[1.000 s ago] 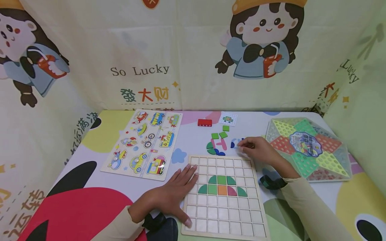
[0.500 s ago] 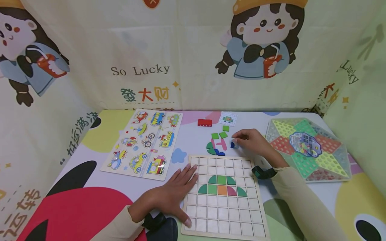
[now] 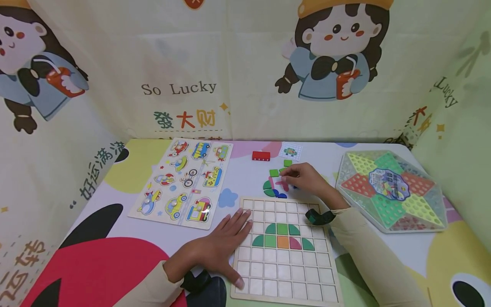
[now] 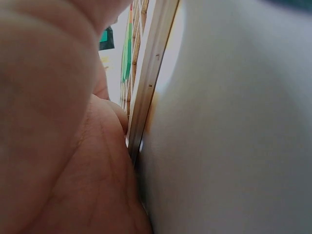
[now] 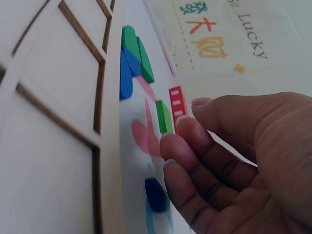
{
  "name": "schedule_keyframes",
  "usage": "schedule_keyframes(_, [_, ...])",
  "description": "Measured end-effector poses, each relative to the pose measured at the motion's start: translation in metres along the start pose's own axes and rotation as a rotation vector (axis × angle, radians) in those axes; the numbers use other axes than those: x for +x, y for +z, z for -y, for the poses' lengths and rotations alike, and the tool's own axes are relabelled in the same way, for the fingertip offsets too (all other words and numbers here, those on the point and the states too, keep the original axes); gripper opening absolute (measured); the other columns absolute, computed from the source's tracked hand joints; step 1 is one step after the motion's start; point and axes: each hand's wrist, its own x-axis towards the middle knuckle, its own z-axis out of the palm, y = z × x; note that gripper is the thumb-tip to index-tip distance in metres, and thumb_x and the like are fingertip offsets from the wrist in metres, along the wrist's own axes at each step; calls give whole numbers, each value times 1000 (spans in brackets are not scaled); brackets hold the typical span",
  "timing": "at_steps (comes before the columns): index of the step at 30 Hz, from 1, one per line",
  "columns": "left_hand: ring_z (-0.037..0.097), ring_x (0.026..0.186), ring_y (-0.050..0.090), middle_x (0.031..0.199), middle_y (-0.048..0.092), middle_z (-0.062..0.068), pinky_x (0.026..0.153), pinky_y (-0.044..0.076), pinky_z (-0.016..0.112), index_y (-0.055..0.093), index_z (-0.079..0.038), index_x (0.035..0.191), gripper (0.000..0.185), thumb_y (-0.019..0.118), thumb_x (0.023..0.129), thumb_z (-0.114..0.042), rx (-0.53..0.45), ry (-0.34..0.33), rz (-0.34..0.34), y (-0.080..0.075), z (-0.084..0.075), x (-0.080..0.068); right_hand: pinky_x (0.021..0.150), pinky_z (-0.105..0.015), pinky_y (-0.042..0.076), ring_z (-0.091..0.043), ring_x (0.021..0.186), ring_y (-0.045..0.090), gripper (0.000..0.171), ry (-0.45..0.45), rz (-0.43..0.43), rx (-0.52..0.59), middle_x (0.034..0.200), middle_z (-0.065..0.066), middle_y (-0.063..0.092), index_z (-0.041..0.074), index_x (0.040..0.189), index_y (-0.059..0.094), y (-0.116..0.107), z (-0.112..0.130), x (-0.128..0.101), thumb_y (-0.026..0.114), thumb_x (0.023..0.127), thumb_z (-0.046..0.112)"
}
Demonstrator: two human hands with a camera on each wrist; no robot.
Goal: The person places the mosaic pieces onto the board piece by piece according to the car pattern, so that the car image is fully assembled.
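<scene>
My left hand (image 3: 220, 245) lies spread on the left edge of a wooden grid board (image 3: 284, 270), thumb near its lower left corner. Green, orange and pink pieces fill two short rows in the grid, among them an orange square (image 3: 283, 242). Beyond the board my right hand (image 3: 308, 179) hovers over loose pieces, its thumb and index finger close together but apart. Nothing shows between them in the right wrist view. A green square (image 5: 164, 117) lies just past its fingertips. Blue pieces (image 3: 281, 195) and green quarter-circles (image 3: 267, 187) lie to its left.
A knobbed vehicle puzzle board (image 3: 180, 183) lies on the left of the table. At the back are a red block (image 3: 261, 156) and a small pattern card (image 3: 290, 151). A hexagonal clear-covered game box (image 3: 391, 192) sits to the right.
My right hand has moved left and away from me, from the blue piece on the right to the green squares. The left hand stays on the board.
</scene>
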Motion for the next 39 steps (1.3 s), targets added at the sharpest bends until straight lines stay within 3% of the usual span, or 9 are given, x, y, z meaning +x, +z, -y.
schedule_keyframes(8, [20, 145, -21, 162, -14, 3, 115, -6, 51, 7, -11, 157, 126, 75, 68, -67, 1, 6, 8, -2, 0, 0, 63, -29, 50, -20, 69, 57, 17, -22, 54, 17, 91, -7, 66, 2, 107, 72, 17, 15, 7, 66, 92, 7])
schedule_keyframes(13, [20, 144, -22, 162, -15, 2, 115, -6, 50, 6, -10, 157, 124, 75, 70, -66, -2, 17, 12, -2, 0, 0, 72, -30, 53, -19, 82, 59, 19, -23, 42, -38, 101, -7, 69, 3, 108, 73, 24, 22, 11, 68, 91, 9])
schedule_keyframes(18, [19, 144, -22, 162, -15, 1, 115, -6, 50, 6, -11, 157, 124, 75, 70, -66, -12, 21, 11, -2, 1, 1, 84, -35, 53, -21, 88, 61, 19, 10, 63, -61, 99, -5, 68, 5, 108, 72, 28, 26, 12, 70, 91, 10])
schedule_keyframes(39, [21, 145, -20, 162, -12, 2, 115, -5, 51, 8, -11, 157, 124, 74, 69, -68, -1, 18, -7, 0, 1, 0, 72, -32, 49, -17, 79, 54, 14, -60, 98, -139, 88, 0, 63, 7, 101, 75, 36, 25, 10, 74, 88, 12])
